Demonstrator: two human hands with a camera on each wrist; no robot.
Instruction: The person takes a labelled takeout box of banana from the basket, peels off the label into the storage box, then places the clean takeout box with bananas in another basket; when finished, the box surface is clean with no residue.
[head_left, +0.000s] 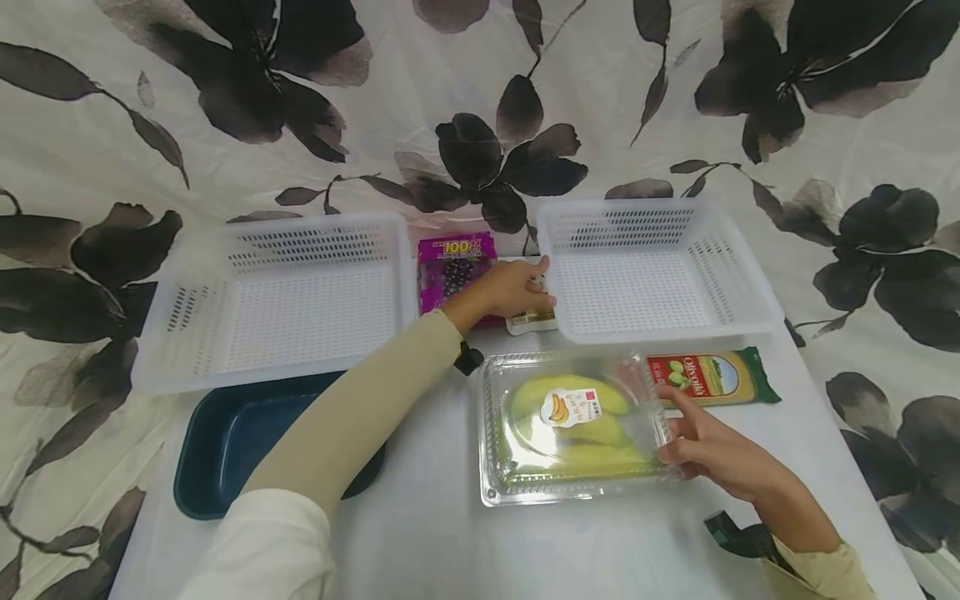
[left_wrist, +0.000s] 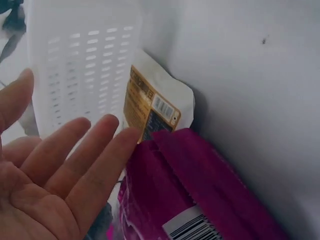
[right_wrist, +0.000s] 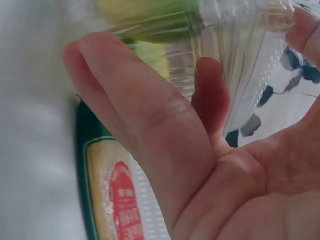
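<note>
My right hand (head_left: 708,450) grips the right edge of a clear plastic clamshell box (head_left: 491,433), its thumb on the near side. Yellow bananas (head_left: 540,462) and a printed label show through the lid. In the right wrist view, fingers (right_wrist: 150,110) bend against the ridged side of the box. My left hand (head_left: 513,287) reaches over a white pouch (head_left: 532,321) by the left wall of the right white basket (head_left: 675,333). Its fingers are spread and nearly straight in the left wrist view, with nothing held; whether they touch the basket is unclear.
A purple snack bag (head_left: 453,267) lies between the baskets, beside the pouch. The left white basket (head_left: 273,375) stands behind a dark blue tray (head_left: 198,450), partly covered by my left arm. An Olivoilà pasta packet (head_left: 712,375) lies just behind the clamshell box.
</note>
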